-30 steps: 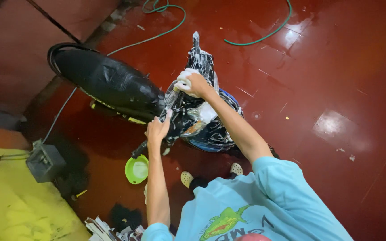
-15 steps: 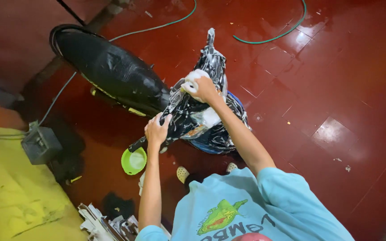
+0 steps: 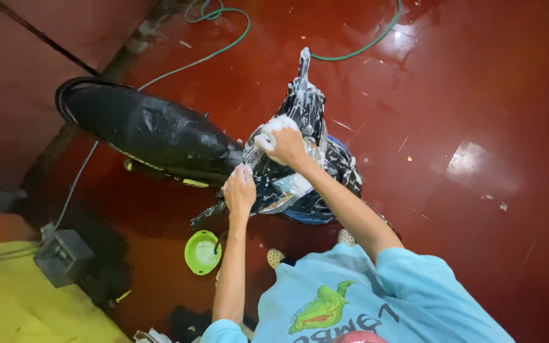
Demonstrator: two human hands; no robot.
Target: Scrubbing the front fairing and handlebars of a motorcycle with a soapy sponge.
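Both hands (image 3: 263, 168) (arms outstretched) on soapy motorbike (image 3: 287, 165).

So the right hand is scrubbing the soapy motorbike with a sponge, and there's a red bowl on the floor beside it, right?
Not quite: the bowl is green, not red, as the head view shows. The right hand does press a foamy sponge on the soapy motorbike.

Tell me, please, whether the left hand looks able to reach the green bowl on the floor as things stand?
Probably yes: the left hand rests on the soapy motorcycle, and the green bowl sits below it beside the forearm, with nothing visible between them.
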